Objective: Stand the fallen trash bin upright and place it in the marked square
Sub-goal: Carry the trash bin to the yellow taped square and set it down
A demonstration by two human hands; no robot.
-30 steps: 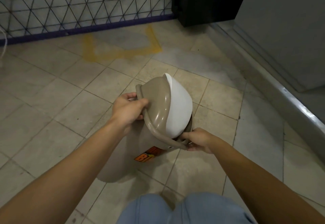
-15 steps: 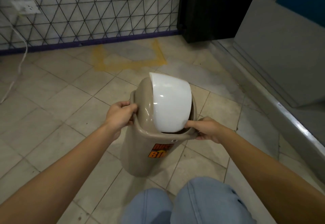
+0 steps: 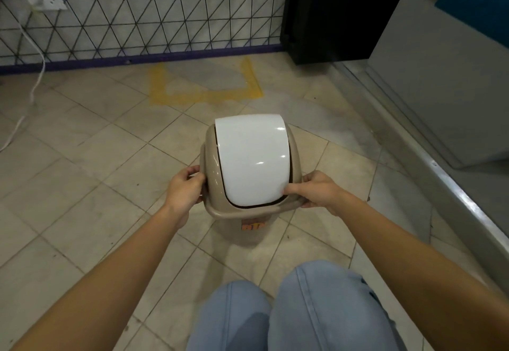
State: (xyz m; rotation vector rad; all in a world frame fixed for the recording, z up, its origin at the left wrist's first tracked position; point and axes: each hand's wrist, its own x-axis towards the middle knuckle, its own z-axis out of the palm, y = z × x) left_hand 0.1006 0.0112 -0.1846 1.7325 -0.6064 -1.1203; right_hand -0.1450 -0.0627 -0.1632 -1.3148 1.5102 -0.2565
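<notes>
Beige tiled floor (image 3: 82, 213) meeting a wall with wire grid (image 3: 137, 11); yellow marked square (image 3: 205, 86) lying against the purple baseboard (image 3: 165, 57). Tan trash bin (image 3: 212, 174) with white swing lid (image 3: 252, 159) standing upright, short of the square. Left hand (image 3: 184, 189) and right hand (image 3: 316, 189) closing around opposite rim edges; contents hidden.

Left arm: I have it stretched forward from the lower left, bare, elbow nearly straight.
Left hand (image 3: 184, 192): I keep it curled on the left side of the bin's (image 3: 212, 185) rim, thumb on top, fingers (image 3: 192, 171) wrapped over the edge.
Right arm: reaches in from the lower right, bare, angled inward.
Right hand (image 3: 319, 193): clamped on the rim's right side, thumb lying across toward the white lid (image 3: 252, 158).
Legs: my knees (image 3: 297, 309) in light blue jeans sit below.
</notes>
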